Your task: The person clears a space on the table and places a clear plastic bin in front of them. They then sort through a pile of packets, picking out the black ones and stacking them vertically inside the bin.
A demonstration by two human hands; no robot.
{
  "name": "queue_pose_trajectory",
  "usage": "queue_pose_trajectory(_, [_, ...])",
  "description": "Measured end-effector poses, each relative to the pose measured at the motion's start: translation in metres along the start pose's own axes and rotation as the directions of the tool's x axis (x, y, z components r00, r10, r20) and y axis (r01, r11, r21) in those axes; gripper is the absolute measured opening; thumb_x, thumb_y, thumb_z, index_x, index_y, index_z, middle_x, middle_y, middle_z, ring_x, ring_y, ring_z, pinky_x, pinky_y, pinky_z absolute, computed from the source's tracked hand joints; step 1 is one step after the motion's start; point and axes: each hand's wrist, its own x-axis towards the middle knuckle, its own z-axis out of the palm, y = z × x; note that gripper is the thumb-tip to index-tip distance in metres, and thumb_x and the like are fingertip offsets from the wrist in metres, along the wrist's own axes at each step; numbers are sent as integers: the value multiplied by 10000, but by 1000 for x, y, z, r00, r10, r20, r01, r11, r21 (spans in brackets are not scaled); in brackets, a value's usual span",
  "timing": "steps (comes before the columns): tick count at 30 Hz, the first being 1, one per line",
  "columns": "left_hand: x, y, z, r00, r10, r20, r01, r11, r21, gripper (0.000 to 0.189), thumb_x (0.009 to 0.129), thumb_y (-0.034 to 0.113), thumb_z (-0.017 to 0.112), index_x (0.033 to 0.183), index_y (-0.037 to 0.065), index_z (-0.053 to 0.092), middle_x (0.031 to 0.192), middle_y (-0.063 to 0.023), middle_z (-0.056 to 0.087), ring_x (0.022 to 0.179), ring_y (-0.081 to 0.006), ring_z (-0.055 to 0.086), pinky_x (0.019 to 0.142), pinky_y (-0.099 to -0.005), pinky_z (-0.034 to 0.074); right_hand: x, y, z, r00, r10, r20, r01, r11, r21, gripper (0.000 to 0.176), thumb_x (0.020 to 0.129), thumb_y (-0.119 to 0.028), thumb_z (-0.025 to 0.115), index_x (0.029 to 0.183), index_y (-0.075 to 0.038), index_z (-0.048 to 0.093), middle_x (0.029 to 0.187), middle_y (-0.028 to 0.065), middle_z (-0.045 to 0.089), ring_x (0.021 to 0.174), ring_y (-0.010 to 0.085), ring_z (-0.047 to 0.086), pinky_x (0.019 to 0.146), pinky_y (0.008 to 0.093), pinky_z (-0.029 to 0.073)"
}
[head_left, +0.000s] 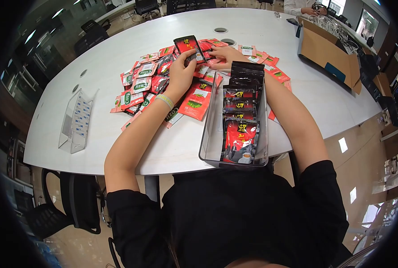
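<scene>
My left hand (181,70) grips a black-and-red coffee sachet (187,45), holding it upright above a heap of red and green sachets (149,82) on the white table (118,134). My right hand (225,54) rests flat on the far side of the heap, fingers on loose red sachets; whether it holds one I cannot tell. Just right of my left forearm stands a clear plastic tray (208,134) filled with a row of black-and-red sachets (239,134), reaching to the table's near edge.
An empty clear plastic tray (76,120) lies at the left of the table. An open cardboard box (328,53) sits at the far right, with another person's hands (308,10) beyond it. Office chairs stand around and under the table.
</scene>
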Motion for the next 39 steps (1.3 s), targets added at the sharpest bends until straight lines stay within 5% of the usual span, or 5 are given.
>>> queue_pose_trajectory(14, [4, -14, 2, 1000, -7, -19, 6, 999, -53, 337, 888, 20, 455, 1220, -17, 499, 1091, -150, 596, 822, -150, 639, 731, -264, 510, 0, 5, -3, 995, -95, 30, 98, 901, -422, 261, 762, -263, 618, 920, -65, 679, 750, 139, 642, 729, 299, 619, 661, 393, 488])
queue_pose_trajectory(23, [1, -1, 0, 995, -98, -6, 97, 995, -28, 382, 952, 126, 415, 1324, 34, 403, 1073, -100, 552, 836, -119, 606, 703, -236, 501, 6, 11, -10, 888, 226, -400, -200, 974, 108, 196, 805, -197, 622, 870, -14, 653, 761, 102, 657, 677, 185, 625, 631, 319, 507])
queue_pose_trajectory(25, [0, 0, 0, 992, -128, -14, 127, 990, -65, 381, 958, 148, 412, 1322, 35, 404, 1081, -100, 552, 836, -122, 607, 708, -238, 502, 9, 10, -15, 799, 541, -262, -206, 656, 727, 168, 845, -136, 593, 904, 12, 646, 792, 100, 658, 646, 169, 641, 612, 254, 524])
queue_pose_trajectory(29, [2, 4, 2, 990, -141, -20, 138, 983, -117, 388, 954, 183, 438, 1307, 24, 416, 1108, -107, 552, 858, -129, 602, 721, -241, 502, 6, 13, -18, 840, 541, 48, -193, 215, 957, 171, 875, -126, 587, 980, 8, 595, 929, 95, 631, 709, 140, 636, 669, 215, 536])
queue_pose_trajectory(39, [4, -4, 0, 999, 13, 48, -11, 999, -38, 534, 861, 126, 565, 1307, -5, 302, 1138, -177, 551, 1007, -223, 580, 869, -316, 454, 10, -11, -12, 870, 254, 423, -492, 382, 783, 171, 852, -146, 618, 956, -13, 592, 900, 49, 620, 857, 161, 646, 816, 252, 523])
